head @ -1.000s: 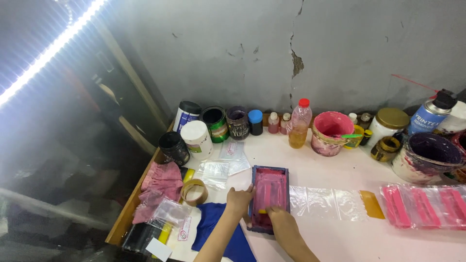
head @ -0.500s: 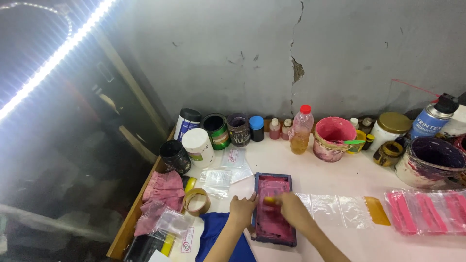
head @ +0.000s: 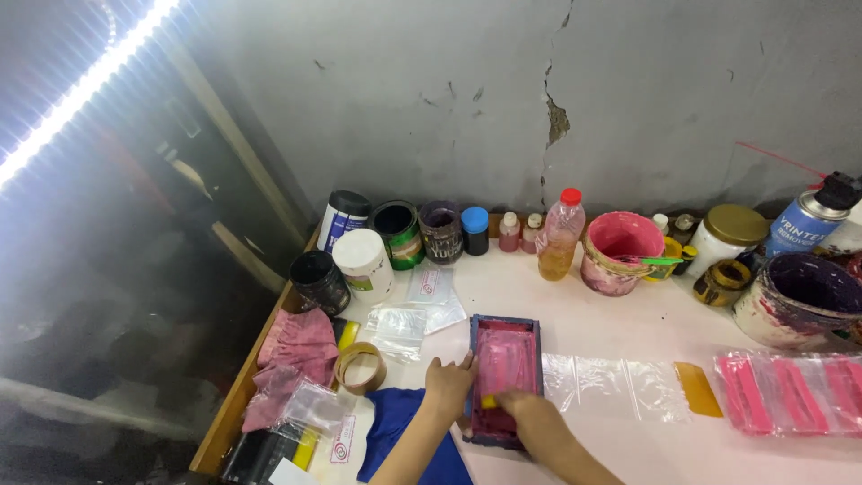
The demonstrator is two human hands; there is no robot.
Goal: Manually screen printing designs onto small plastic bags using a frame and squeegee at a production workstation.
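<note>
A small pink-stained screen frame [head: 505, 377] lies on the white table [head: 593, 314]. The left hand [head: 446, 388], at its nine o'clock edge, grips the frame. The right hand [head: 525, 415], at six o'clock, clasps a yellow squeegee [head: 488, 402] on the mesh.

Both bare forearms reached up from the lower edge of the head view, hands close together.

The left hand [head: 446, 384] lay palm down, fingers curled and pointing forward. The right hand [head: 521, 410] sat just beside it, slightly lower, knuckles up, fingers closed in a loose grip, wrist angled inward.
</note>
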